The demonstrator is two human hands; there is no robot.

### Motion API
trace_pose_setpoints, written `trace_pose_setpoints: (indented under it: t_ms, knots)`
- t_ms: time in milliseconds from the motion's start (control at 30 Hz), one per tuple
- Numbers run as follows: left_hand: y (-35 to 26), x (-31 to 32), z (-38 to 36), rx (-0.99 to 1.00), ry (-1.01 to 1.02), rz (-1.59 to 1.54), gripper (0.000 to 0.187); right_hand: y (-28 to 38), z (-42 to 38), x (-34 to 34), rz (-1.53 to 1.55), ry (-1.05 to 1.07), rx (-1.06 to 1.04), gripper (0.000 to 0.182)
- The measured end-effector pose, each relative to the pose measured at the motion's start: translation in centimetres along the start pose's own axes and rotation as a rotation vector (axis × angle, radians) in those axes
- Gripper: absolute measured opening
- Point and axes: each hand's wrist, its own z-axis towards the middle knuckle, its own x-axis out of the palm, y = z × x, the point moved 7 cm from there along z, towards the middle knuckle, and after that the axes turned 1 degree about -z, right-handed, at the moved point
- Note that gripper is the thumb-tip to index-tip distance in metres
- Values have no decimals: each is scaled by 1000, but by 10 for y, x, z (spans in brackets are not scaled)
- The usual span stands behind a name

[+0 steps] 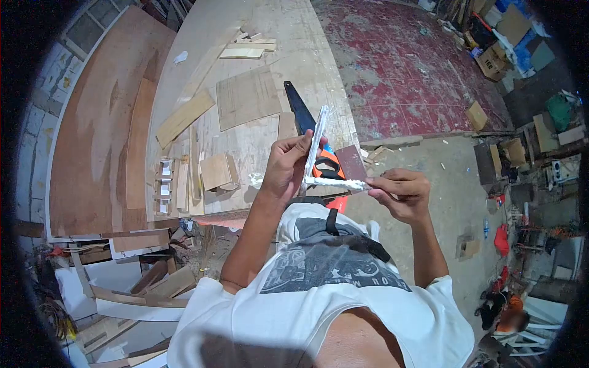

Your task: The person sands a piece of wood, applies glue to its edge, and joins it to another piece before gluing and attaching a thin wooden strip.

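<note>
Between my hands is an L-shaped piece (315, 147), two thin strips meeting at a corner, their edges smeared with a white, paste-like coating. My left hand (287, 162) pinches the longer, upright arm between thumb and fingers. With thumb and fingertips closed, my right hand (402, 191) grips the far end of the shorter arm. Just beyond the piece, a hand saw (299, 109) with an orange and black handle lies on the workbench (294, 55), partly hidden behind the piece. A small reddish-brown panel (351, 163) shows beside the saw handle.
On the bench lie a square plywood sheet (248, 98), a wooden board (185, 118), stacked offcuts (218, 172) and thin strips (248, 49). A large brown panel (101, 129) stands at left. Scrap wood (135, 288) piles below it. Cardboard boxes (491, 64) stand far right.
</note>
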Motion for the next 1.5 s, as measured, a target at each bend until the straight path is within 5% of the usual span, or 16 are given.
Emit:
trace_pose_setpoints:
  t_ms: [400,500,667,867,933,1033,1333,1500]
  knots:
    - [-1,7,0,-59,34,-1,29,-5,3,-7,-79,-165,36,21]
    - [2,1,0,-67,0,-15,29,5,1,5,-72,66,55,23]
    - [1,-1,3,-34,20,-16,28,7,-5,10,-4,106,22,22]
    - [-3,6,0,-25,-27,0,29,5,5,-5,-132,-208,93,21]
    - [-4,6,0,-14,-7,-14,30,14,9,1,-181,-125,-50,20]
    - [-6,1,0,-25,20,-14,31,8,2,8,-94,63,24,23]
    - [-3,3,2,-9,36,-9,32,8,4,3,-99,-114,2,19]
    - [-5,1,1,3,-26,-18,32,3,-4,8,-40,65,37,21]
